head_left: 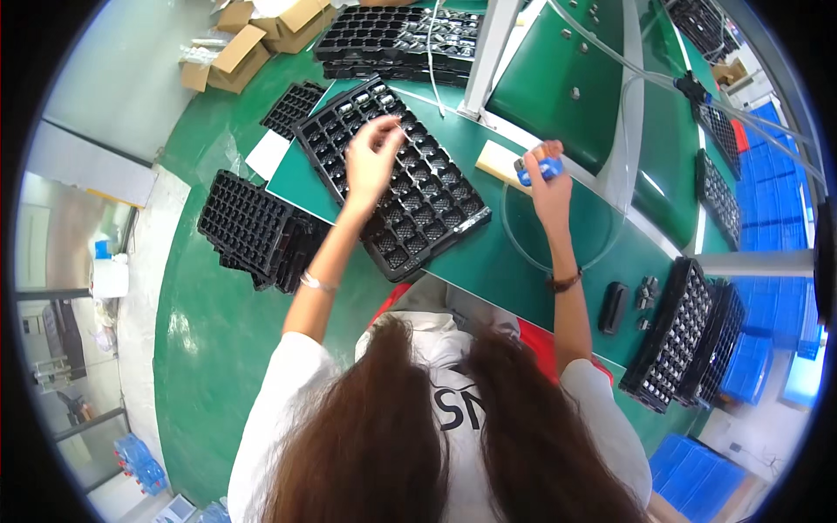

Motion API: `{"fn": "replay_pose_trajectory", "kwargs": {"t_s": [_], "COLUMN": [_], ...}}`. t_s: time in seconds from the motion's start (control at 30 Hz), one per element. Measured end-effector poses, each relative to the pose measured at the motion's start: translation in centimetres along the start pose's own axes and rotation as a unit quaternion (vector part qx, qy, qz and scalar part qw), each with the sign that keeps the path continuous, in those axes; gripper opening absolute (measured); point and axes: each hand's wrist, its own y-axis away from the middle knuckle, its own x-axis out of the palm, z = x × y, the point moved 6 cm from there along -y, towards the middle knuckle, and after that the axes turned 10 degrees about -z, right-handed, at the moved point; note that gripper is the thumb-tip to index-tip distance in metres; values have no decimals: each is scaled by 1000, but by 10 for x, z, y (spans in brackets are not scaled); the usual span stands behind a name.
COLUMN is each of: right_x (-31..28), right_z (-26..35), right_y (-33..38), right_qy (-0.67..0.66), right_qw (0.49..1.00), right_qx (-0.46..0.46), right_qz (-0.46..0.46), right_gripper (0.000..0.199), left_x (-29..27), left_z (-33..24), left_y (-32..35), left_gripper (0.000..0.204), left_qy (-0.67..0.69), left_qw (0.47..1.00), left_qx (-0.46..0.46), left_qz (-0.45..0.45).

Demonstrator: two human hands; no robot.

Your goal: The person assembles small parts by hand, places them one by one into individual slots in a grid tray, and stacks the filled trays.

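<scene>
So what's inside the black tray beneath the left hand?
In the black tray, silvery pieces sit along the far end; many nearer pockets look empty. The left hand hides some.

Blue object [550, 168] partly hidden by right fingers [534, 169]

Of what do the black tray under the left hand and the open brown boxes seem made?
Black tray: probably thin moulded plastic, fairly glossy, since its pocket edges catch bright highlights. Brown boxes: likely cardboard with a matte finish, judging by their stiff folded flaps.
</scene>
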Motion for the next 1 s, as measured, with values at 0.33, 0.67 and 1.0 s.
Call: {"fn": "replay_pose_trajectory", "kwargs": {"t_s": [0.33, 0.67, 1.0], "right_x": [7, -45, -15], "right_z": [17, 10, 18], "right_y": [1, 33, 15], "right_qy": [191, 174, 180], "right_qw": [978, 985, 979], "right_qx": [-77, -6, -89], "right_qz": [-12, -15, -32], "right_gripper": [49, 59, 54], "left_x": [40, 27, 22], "left_z": [31, 47, 51], "left_y": [-81, -112, -116], "left_gripper": [30, 32, 26], "left_qy": [-332, -211, -250], "left_qw": [902, 959, 956], "left_qx": [249, 124, 127], "left_qz": [120, 144, 82]}}
